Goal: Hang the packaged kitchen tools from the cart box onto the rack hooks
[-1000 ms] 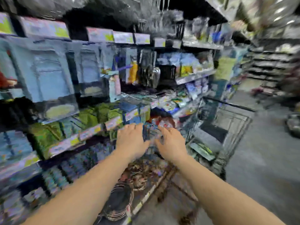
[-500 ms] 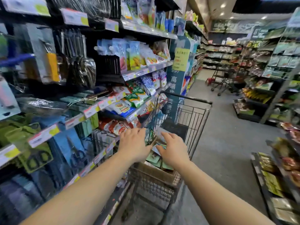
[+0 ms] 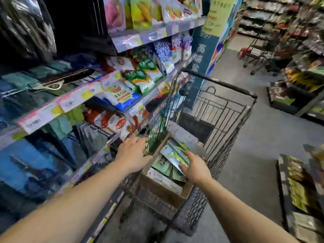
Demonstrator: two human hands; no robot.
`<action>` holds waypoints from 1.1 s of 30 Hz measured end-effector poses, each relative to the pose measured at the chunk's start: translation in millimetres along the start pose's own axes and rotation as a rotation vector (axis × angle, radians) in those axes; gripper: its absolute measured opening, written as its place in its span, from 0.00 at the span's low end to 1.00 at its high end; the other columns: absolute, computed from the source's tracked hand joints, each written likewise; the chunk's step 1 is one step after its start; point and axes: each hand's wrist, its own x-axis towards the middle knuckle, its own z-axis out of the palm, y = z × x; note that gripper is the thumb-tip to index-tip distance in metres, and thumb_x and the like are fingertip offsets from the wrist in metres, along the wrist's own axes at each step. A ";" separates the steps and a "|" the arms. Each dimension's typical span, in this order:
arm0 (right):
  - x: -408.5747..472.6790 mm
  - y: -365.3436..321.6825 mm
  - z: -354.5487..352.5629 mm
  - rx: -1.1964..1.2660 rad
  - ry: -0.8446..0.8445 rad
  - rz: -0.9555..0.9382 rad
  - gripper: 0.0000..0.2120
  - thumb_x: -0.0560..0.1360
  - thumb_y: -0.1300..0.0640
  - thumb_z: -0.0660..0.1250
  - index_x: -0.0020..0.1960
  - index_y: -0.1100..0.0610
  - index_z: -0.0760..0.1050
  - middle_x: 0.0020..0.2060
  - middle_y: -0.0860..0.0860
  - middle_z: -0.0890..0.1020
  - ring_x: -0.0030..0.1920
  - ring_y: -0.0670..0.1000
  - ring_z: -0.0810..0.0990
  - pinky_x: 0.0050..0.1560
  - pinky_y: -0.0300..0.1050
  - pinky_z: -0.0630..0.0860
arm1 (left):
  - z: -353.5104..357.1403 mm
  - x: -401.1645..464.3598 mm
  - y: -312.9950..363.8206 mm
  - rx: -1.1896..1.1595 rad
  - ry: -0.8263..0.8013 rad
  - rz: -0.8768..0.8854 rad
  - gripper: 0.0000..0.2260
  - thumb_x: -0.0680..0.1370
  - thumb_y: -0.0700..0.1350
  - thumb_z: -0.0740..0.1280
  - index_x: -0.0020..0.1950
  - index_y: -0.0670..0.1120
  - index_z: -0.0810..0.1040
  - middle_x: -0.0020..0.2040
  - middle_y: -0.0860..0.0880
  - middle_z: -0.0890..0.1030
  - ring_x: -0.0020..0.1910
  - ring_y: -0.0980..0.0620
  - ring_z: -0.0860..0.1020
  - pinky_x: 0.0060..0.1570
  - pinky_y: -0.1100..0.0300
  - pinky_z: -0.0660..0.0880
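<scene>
A brown cardboard box (image 3: 162, 193) sits in the near end of a black wire shopping cart (image 3: 226, 118). It holds several flat packaged kitchen tools. My right hand (image 3: 196, 168) reaches into the box and grips the lower edge of the top package (image 3: 174, 154), a silvery card with a yellow-green tool on it. Beneath it lie greenish packages (image 3: 163, 168). My left hand (image 3: 133, 154) rests against the cart's left wire side, its fingers hidden behind the mesh. The rack with hooks (image 3: 35, 109) is at the left, dark and blurred.
Store shelves (image 3: 143, 37) on the left carry bagged food goods and price tags, close against the cart. The grey aisle floor (image 3: 254, 155) stretches right of the cart. Low displays (image 3: 301, 190) stand at the right, and another cart (image 3: 257, 53) is far down the aisle.
The view has swung right and down from the shelves onto the cart. My right hand has dropped into the box and taken hold of the top package; my left hand now sits on the cart's side.
</scene>
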 end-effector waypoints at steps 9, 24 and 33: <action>137.9 61.9 80.3 -0.083 -0.395 -0.072 0.26 0.78 0.50 0.65 0.73 0.55 0.65 0.65 0.55 0.76 0.65 0.57 0.74 0.60 0.48 0.73 | 95.1 69.5 -4.1 -0.147 -0.073 -0.325 0.33 0.76 0.60 0.68 0.78 0.51 0.62 0.75 0.48 0.68 0.73 0.43 0.65 0.72 0.51 0.63; 206.9 129.2 255.7 -0.196 -0.773 -0.176 0.29 0.77 0.48 0.62 0.73 0.56 0.55 0.71 0.56 0.66 0.65 0.58 0.72 0.52 0.49 0.73 | 242.9 103.1 32.1 -0.378 -0.215 -0.681 0.32 0.76 0.57 0.70 0.77 0.49 0.64 0.76 0.48 0.68 0.75 0.46 0.64 0.74 0.53 0.61; 206.0 118.2 240.9 -0.244 -0.587 -0.250 0.25 0.76 0.48 0.65 0.69 0.57 0.66 0.63 0.56 0.74 0.63 0.57 0.72 0.60 0.50 0.71 | 246.9 101.1 32.3 -0.415 -0.195 -0.708 0.30 0.77 0.55 0.70 0.76 0.49 0.66 0.75 0.48 0.69 0.74 0.48 0.64 0.73 0.55 0.57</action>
